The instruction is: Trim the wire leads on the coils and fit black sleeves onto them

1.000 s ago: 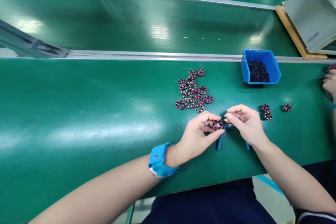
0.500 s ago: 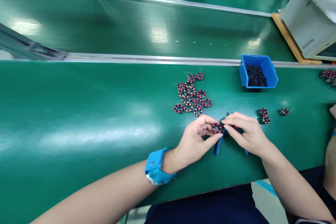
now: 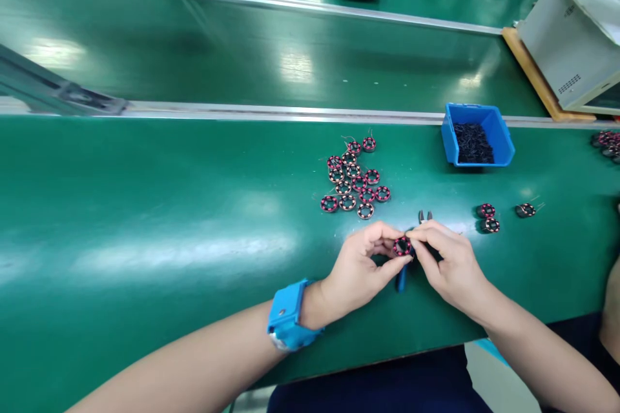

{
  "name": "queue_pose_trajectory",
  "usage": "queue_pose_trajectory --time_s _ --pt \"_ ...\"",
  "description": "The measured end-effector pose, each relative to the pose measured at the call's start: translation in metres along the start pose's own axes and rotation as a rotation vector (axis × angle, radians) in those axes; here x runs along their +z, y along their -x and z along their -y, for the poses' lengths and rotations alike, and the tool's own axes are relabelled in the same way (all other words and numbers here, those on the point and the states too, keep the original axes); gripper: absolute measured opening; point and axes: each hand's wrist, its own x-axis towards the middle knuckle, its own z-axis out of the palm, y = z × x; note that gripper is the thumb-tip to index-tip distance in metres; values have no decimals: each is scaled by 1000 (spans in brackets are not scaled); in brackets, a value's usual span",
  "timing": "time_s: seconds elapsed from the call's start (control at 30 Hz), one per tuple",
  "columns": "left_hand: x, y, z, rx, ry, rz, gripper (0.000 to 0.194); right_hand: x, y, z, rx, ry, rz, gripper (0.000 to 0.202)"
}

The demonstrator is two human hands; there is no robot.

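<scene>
My left hand (image 3: pixel 363 268) pinches a small ring-shaped coil (image 3: pixel 402 246), dark with pinkish-red spots around its face. The fingers of my right hand (image 3: pixel 453 261) are closed at the ring's right edge. What they grip, perhaps a wire, is too small to make out. Beneath my hands on the bench lie wire cutters with blue handles (image 3: pixel 401 279), their jaws pointing away and partly covered by my right hand. A cluster of similar ring coils (image 3: pixel 359 182), several with thin wire ends, lies just beyond my left hand.
A blue bin (image 3: pixel 506 153) holding many small black pieces stands at the back right. Two ring coils (image 3: pixel 490 224) and a single one (image 3: pixel 526 210) lie right of my hands. More coils (image 3: pixel 608 142) sit at the right edge, near another person's arm (image 3: pixel 613 297). A metal rail (image 3: pixel 281 112) crosses behind.
My right hand has moved slightly left, closer against the coil, uncovering more of the cutters' jaws. My left hand keeps hold of the coil. The view has shifted slightly.
</scene>
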Motion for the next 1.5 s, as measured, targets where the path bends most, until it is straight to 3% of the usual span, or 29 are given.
queue_pose_trajectory --time_s 0.13,0.23,0.3,0.37,0.43,0.47,0.53,0.6,0.77,0.87,0.93,1.07,1.23,1.33,1.5 --pt "-4 0 3 50 -235 2 12 5 6 10 69 -7 84 25" --pt "-16 -6 6 149 -580 -3 16 -9 -2 5 -7 95 83 28" --pt "-26 -9 6 242 -815 -9 20 -34 -21 -9 -66 251 -108 30" --pt "-34 -11 3 342 -1025 -23 25 -67 -48 -29 -26 441 -347 29" --pt "-36 -10 -6 450 -1169 -59 33 -98 -79 -49 173 635 -360 28" --pt "-33 -10 -11 505 -1200 -75 37 -109 -94 -58 296 709 -238 28" --pt "-19 -18 -21 589 -1178 -54 42 -121 -119 -70 470 838 9 30" --pt "6 -36 -27 627 -1100 69 43 -120 -136 -75 526 874 93 33" --pt "76 -110 -18 560 -1056 542 57 -107 -142 -75 534 877 124 36" --pt "99 -139 -7 557 -1052 672 56 -108 -138 -76 527 873 131 35" --pt "104 -145 -3 536 -1041 692 45 -110 -136 -77 520 867 136 34" --pt "87 -126 -6 476 -1039 564 28 -111 -135 -79 491 850 130 36" --pt "36 -50 -12 398 -753 210 18 -109 -134 -87 480 825 88 36" --pt "10 -14 -7 355 -685 133 19 -106 -133 -94 465 806 62 34" --pt "-17 -8 2 311 -727 47 18 -107 -136 -105 466 789 11 31"
